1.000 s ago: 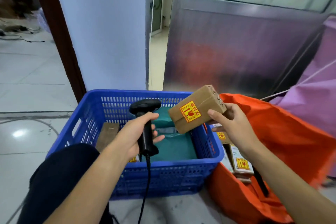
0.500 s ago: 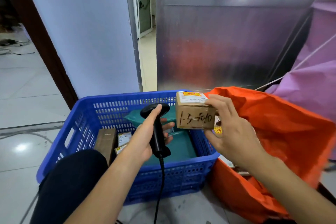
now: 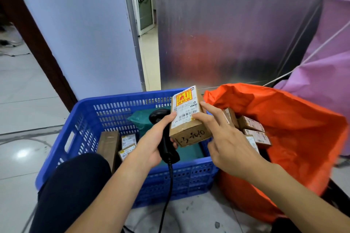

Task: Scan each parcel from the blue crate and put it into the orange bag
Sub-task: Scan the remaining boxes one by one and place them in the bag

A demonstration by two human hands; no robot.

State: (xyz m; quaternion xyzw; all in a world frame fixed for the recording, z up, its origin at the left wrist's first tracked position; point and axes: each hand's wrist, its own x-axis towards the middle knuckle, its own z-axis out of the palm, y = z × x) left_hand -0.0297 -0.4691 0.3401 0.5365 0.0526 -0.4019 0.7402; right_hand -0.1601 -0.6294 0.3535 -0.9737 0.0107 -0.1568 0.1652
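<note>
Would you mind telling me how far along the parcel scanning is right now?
Done: several parcels lie in the bag. In hand: a box, barcode label up, held between the right hand and the left hand, which grips the scanner. Left: bagging it once scanned, then the boxes and green pouch in the crate.

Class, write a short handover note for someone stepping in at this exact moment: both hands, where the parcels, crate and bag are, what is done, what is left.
Left hand: grips the scanner and also touches the cardboard parcel.
Right hand: holds that parcel, barcode label up, over the blue crate.
Done: several boxes lie in the orange bag.
Left: scan (not confirmed) and bag this parcel, then the green pouch and small boxes in the crate.
</note>
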